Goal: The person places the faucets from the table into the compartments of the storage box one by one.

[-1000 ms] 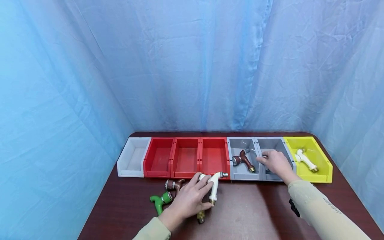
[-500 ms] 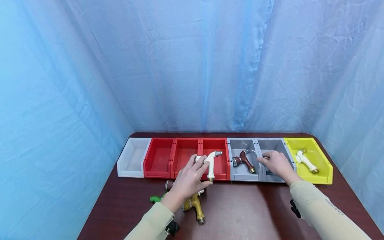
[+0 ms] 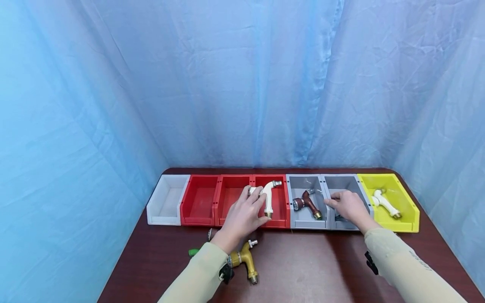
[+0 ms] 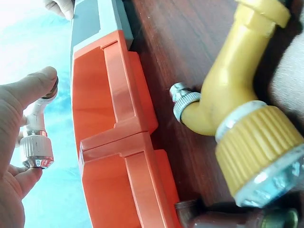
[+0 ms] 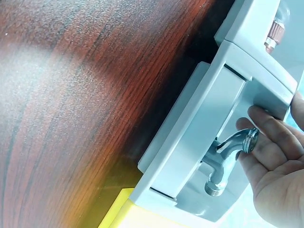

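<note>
My left hand (image 3: 244,212) holds a white faucet (image 3: 268,198) over the rightmost red bin (image 3: 284,223). In the left wrist view, the thumb (image 4: 40,83) is at the brass end and a fingertip supports the ribbed knob (image 4: 37,148). My right hand (image 3: 348,206) reaches into the second grey bin (image 3: 350,181). In the right wrist view, a chrome faucet (image 5: 223,164) has one end among this hand's curled fingers; the thumb's contact is unclear. From the head view the hand mostly hides that faucet.
A brown faucet (image 3: 308,205) lies in the other grey bin, and a white one (image 3: 385,204) in the yellow bin (image 3: 411,225). On the table are a yellow faucet (image 3: 247,261) and partly hidden brown (image 3: 212,234) and green (image 3: 193,252) ones. A white bin (image 3: 164,216) ends the row.
My left hand has lifted the white faucet off the table and carried it forward over the red bin, uncovering the yellow faucet. My right hand has stayed nearly still.
</note>
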{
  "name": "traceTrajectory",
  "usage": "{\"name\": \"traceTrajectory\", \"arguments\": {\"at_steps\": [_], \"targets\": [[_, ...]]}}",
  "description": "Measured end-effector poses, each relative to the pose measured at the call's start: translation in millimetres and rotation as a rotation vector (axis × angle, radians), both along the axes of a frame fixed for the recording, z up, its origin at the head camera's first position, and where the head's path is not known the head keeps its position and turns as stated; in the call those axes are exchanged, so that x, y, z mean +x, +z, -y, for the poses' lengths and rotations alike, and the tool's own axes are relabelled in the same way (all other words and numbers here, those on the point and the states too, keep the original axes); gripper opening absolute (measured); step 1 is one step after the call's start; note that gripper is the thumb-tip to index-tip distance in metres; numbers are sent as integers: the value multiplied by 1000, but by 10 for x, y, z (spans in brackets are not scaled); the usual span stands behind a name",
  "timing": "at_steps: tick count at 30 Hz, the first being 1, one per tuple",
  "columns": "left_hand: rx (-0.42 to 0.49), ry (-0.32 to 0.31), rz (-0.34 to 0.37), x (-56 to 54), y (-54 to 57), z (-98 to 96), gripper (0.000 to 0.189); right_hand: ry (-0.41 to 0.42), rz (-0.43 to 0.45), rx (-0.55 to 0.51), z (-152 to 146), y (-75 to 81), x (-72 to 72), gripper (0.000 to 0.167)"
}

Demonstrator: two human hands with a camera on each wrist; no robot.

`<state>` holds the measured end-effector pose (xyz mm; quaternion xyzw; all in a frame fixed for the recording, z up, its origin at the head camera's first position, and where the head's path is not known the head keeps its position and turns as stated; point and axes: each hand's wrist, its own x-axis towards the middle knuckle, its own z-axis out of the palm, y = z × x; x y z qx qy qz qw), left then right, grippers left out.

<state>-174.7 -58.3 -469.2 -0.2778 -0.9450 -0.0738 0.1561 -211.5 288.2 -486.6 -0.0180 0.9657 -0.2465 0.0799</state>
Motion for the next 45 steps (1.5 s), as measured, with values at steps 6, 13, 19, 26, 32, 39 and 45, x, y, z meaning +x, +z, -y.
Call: {"name": "traceTrajectory", "arguments": {"at_steps": [6,13,19,26,32,39,45], "targets": [[-19,28,13,-96,9,-97,78,-2,1,6,0,4,-6,46],[-18,80,52,-195,-73,-191,76,-21,21,10,-7,1,-12,49],[-28,131,84,-235,-133,-264,74,-19,9,6,-16,-19,-13,48],[-52,177,72,-264,-145,-365,69,-21,8,4,-16,-16,-5,48],[-83,231,101,-281,-164,-476,69,-21,13,-4,-10,-19,-8,48],[-117,239,78,-301,-248,-531,67,-13,-2,0,-3,-31,-14,47],[-132,207,116,-269,-277,-400,66,-17,3,0,12,-19,-7,47]]}}
